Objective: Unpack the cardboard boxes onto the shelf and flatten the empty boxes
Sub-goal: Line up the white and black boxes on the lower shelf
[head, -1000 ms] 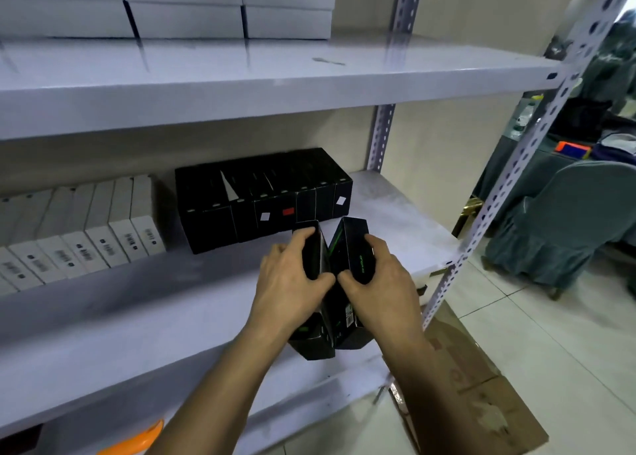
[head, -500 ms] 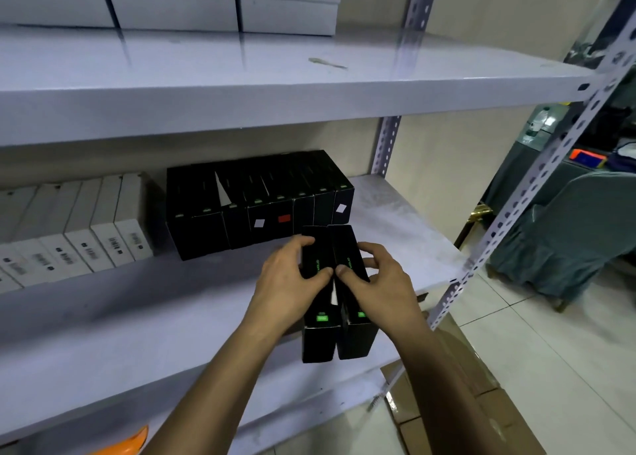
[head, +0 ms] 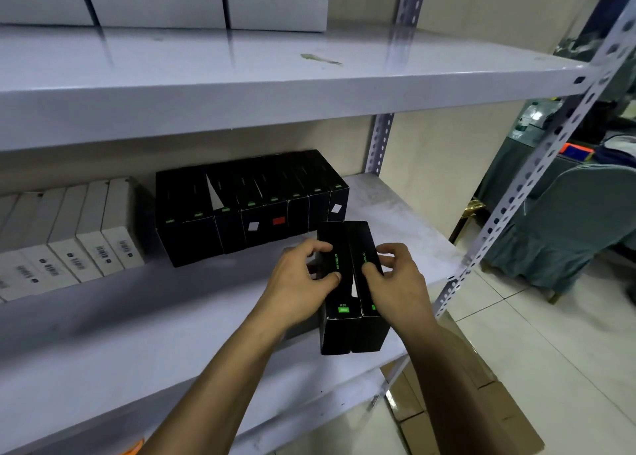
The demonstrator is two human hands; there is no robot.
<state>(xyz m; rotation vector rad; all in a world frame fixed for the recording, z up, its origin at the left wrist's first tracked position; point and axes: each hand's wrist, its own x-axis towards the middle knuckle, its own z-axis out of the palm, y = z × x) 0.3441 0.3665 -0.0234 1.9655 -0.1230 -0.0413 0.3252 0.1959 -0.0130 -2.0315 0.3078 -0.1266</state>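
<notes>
We are mid-unpacking: our left hand (head: 299, 282) and right hand (head: 395, 279) each curl their fingers round one of two black boxes (head: 347, 327), side by side on the shelf (head: 120, 334), near its right front edge. Next, we judge, they slide back to join the far black row (head: 247, 206).

Both forearms outstretched, left hand (head: 303, 282) and right hand (head: 395, 279) close together, fingers curled.
</notes>
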